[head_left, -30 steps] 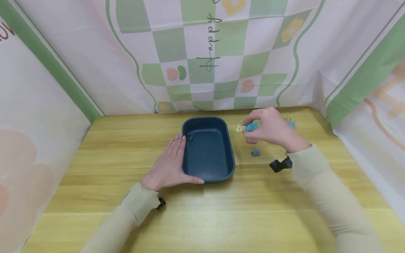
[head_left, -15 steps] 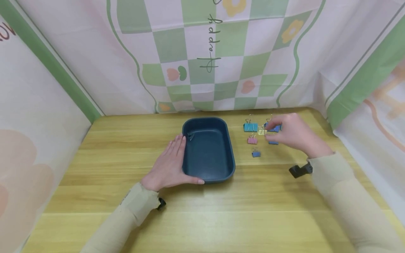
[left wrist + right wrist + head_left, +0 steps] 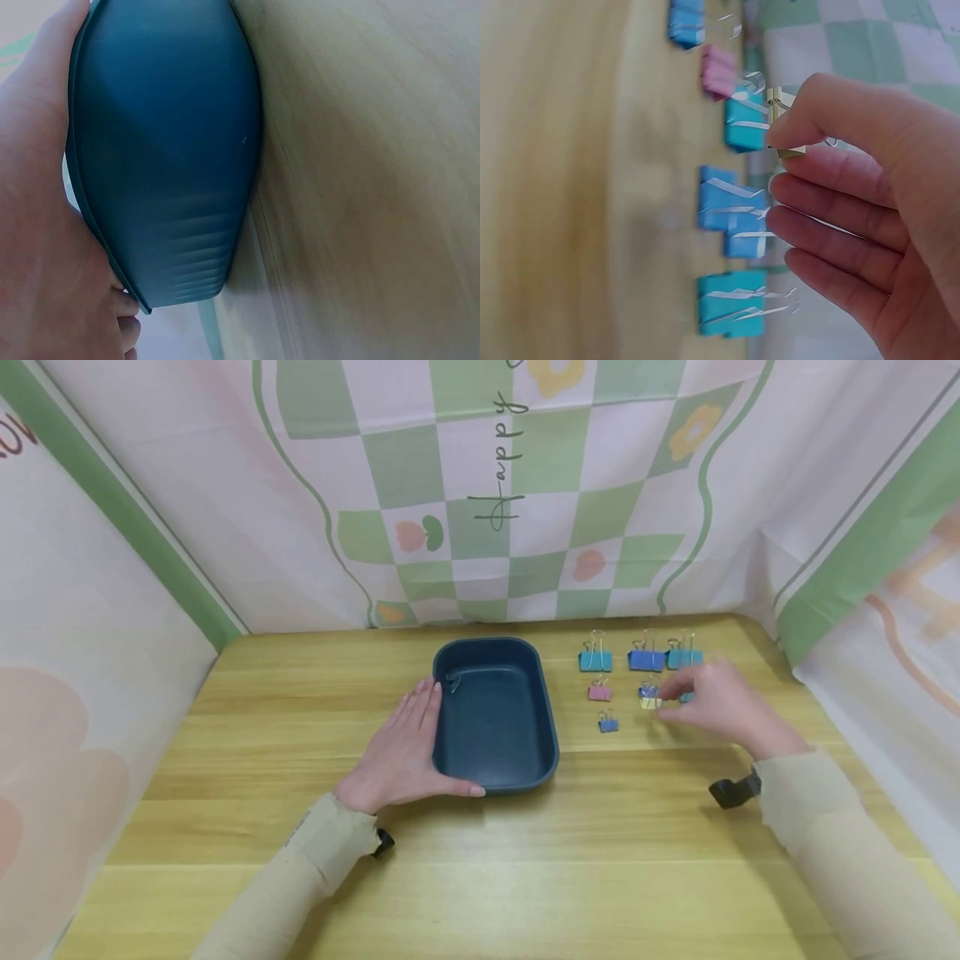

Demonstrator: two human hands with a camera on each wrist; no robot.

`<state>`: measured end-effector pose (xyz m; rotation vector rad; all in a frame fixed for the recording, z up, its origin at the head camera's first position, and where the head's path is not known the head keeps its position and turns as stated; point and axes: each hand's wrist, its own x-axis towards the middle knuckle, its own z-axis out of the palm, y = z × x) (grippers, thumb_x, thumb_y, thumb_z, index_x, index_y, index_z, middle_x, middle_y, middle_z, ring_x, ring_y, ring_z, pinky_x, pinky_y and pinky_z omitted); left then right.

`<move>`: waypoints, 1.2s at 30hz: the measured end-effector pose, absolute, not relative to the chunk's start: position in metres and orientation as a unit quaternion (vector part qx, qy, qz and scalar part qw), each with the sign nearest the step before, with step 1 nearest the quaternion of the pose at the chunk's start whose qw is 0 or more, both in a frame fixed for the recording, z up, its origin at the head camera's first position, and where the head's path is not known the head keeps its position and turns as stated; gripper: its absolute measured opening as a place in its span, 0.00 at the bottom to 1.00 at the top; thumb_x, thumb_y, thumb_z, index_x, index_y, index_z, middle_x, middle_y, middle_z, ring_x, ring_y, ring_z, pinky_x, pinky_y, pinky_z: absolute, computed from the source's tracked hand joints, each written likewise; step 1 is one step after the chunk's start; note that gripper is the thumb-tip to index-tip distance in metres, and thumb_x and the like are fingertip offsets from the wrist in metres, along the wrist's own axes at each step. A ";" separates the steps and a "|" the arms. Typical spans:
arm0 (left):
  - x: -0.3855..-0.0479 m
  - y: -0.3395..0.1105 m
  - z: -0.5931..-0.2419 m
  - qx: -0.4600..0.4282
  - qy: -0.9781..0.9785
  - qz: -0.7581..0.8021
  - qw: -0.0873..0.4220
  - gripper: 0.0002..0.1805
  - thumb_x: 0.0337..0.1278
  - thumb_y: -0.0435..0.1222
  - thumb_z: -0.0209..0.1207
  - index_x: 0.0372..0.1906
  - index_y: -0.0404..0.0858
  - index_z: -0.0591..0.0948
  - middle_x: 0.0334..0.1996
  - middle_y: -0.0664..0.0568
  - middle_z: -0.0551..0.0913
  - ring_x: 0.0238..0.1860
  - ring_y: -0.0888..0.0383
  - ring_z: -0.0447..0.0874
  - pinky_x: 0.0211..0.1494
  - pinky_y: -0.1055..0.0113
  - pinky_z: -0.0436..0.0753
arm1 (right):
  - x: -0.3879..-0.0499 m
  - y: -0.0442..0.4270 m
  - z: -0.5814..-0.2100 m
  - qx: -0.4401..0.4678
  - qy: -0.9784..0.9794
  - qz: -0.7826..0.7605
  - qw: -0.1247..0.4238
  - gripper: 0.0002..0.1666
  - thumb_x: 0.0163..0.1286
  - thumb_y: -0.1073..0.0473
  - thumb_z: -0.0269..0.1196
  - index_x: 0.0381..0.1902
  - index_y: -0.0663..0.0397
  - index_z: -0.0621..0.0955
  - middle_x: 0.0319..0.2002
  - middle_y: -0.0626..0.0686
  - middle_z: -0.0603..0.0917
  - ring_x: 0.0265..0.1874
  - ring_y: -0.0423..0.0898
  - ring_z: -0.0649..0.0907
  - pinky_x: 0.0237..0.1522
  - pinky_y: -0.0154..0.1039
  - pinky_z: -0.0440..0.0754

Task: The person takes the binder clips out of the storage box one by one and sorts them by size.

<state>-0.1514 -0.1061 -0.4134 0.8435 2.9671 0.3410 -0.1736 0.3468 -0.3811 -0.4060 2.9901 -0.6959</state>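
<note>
My right hand (image 3: 723, 706) pinches a small yellow binder clip (image 3: 774, 112) between thumb and index finger; the other fingers are loosely bent. In the head view the yellow clip overlaps a small blue binder clip (image 3: 648, 689); whether they touch I cannot tell. Partly behind the right hand is a small teal clip (image 3: 686, 697). My left hand (image 3: 399, 747) rests at the left rim of a dark blue tray (image 3: 553, 743), fingers straight along its side and thumb at the front edge. Inside the tray, near those fingertips, lies a small dark clip (image 3: 453, 683) with metal handles.
Along the back stand larger clips: a teal one (image 3: 596, 662), a blue one (image 3: 647, 661) and another teal one (image 3: 683, 658). Closer to the tray are a pink clip (image 3: 599, 693) and a small blue clip (image 3: 608, 726). A patterned cloth (image 3: 540, 527) hangs behind the wooden table (image 3: 525, 868).
My right hand has carried the yellow clip rightward and then toward the front, away from the left teal clip and past the larger blue one. The left hand and tray stay still.
</note>
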 end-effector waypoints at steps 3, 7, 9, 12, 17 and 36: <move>-0.152 -0.106 -0.414 0.273 0.956 0.110 0.014 0.85 0.26 0.90 0.45 0.81 0.31 0.41 0.81 0.39 0.37 0.80 0.50 0.31 0.79 0.59 0.41 | -0.172 0.353 -0.391 -0.118 0.965 -0.231 0.038 0.12 0.54 0.58 0.79 0.36 0.55 0.89 0.34 0.50 0.89 0.36 0.51 0.87 0.44 0.56 0.86; -0.152 -0.106 -0.414 0.273 0.955 0.110 0.011 0.85 0.26 0.90 0.45 0.81 0.30 0.42 0.81 0.39 0.38 0.80 0.50 0.31 0.80 0.59 0.41 | -0.170 0.358 -0.403 -0.118 0.964 -0.236 0.036 0.12 0.53 0.58 0.80 0.33 0.52 0.88 0.33 0.48 0.88 0.34 0.48 0.86 0.42 0.53 0.86; -0.152 -0.106 -0.415 0.274 0.955 0.111 0.012 0.85 0.26 0.90 0.46 0.81 0.30 0.42 0.81 0.39 0.38 0.80 0.50 0.31 0.80 0.58 0.42 | -0.169 0.360 -0.407 -0.124 0.964 -0.233 0.029 0.11 0.52 0.58 0.80 0.33 0.52 0.88 0.33 0.48 0.88 0.34 0.48 0.85 0.42 0.53 0.85; -0.152 -0.106 -0.414 0.274 0.955 0.112 0.013 0.85 0.26 0.89 0.46 0.81 0.30 0.41 0.81 0.39 0.38 0.80 0.50 0.31 0.79 0.58 0.42 | -0.167 0.362 -0.411 -0.126 0.965 -0.228 0.025 0.11 0.51 0.58 0.80 0.32 0.50 0.89 0.33 0.47 0.88 0.35 0.48 0.85 0.43 0.53 0.84; -0.152 -0.106 -0.414 0.272 0.956 0.112 0.015 0.85 0.26 0.90 0.45 0.81 0.31 0.41 0.81 0.39 0.38 0.80 0.51 0.31 0.79 0.58 0.42 | -0.167 0.362 -0.413 -0.124 0.966 -0.226 0.028 0.11 0.51 0.58 0.79 0.33 0.52 0.89 0.33 0.48 0.88 0.35 0.48 0.85 0.42 0.53 0.85; -0.152 -0.106 -0.414 0.271 0.956 0.114 0.018 0.85 0.26 0.89 0.46 0.81 0.31 0.41 0.81 0.40 0.36 0.80 0.52 0.29 0.79 0.59 0.41 | -0.165 0.361 -0.409 -0.114 0.963 -0.241 0.031 0.23 0.54 0.56 0.80 0.44 0.62 0.88 0.42 0.58 0.88 0.43 0.58 0.85 0.49 0.60 0.83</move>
